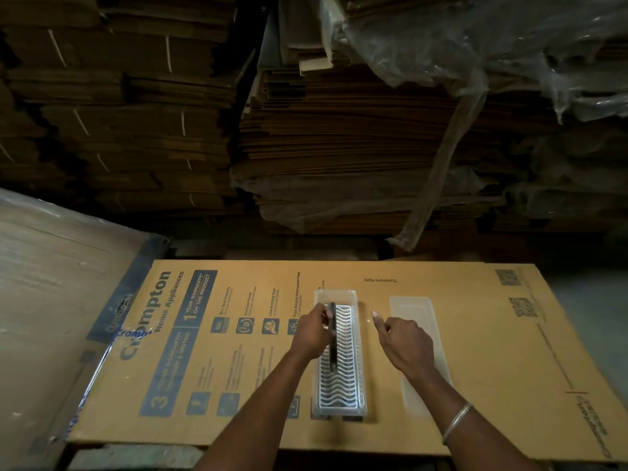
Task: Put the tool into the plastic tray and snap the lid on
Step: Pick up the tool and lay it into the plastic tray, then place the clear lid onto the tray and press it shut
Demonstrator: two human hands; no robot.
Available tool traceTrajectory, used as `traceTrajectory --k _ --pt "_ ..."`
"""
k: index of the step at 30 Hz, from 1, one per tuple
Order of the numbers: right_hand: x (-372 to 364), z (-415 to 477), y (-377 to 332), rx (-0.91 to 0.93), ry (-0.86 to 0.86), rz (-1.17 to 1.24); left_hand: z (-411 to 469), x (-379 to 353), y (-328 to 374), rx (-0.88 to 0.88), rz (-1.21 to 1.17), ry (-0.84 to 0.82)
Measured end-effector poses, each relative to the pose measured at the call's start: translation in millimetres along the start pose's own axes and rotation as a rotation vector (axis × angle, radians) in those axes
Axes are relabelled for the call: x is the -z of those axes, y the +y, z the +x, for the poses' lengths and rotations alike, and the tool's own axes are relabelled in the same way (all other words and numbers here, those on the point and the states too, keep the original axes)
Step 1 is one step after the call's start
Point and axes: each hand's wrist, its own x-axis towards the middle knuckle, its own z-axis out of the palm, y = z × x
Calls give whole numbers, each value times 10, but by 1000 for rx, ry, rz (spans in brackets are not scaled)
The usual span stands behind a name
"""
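Note:
A clear plastic tray [334, 295] lies lengthwise on the flattened carton, and a metal tool [341, 375] with wavy slots lies inside it. My left hand [311, 334] grips the tool's dark raised edge [332, 338] along the tray's left side. Just right of the tray, my right hand [406, 345] hovers with fingers loosely apart and the forefinger pointing toward the tray; it holds nothing. The translucent lid [413, 307] lies flat on the carton to the right of the tray, partly under my right hand and forearm.
The work surface is a flattened printed cardboard carton [492, 334]. Tall stacks of flat cardboard [339, 147] rise behind it, some wrapped in plastic film [475, 45]. A wrapped board [51, 283] slopes at the left.

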Motion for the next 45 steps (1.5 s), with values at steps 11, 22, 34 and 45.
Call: traceTrajectory --k 11,22,34,45 --pt "-151 -55 494 -177 -82 23 194 -391 -21 70 279 -93" --pt "-365 -45 717 -238 -144 1 273 -544 -22 58 475 -47" --pt "-665 -27 735 -419 -177 -53 285 -541 -32 55 474 -43" --pt "-525 35 651 -465 -240 33 122 -126 -83 -40 318 87"
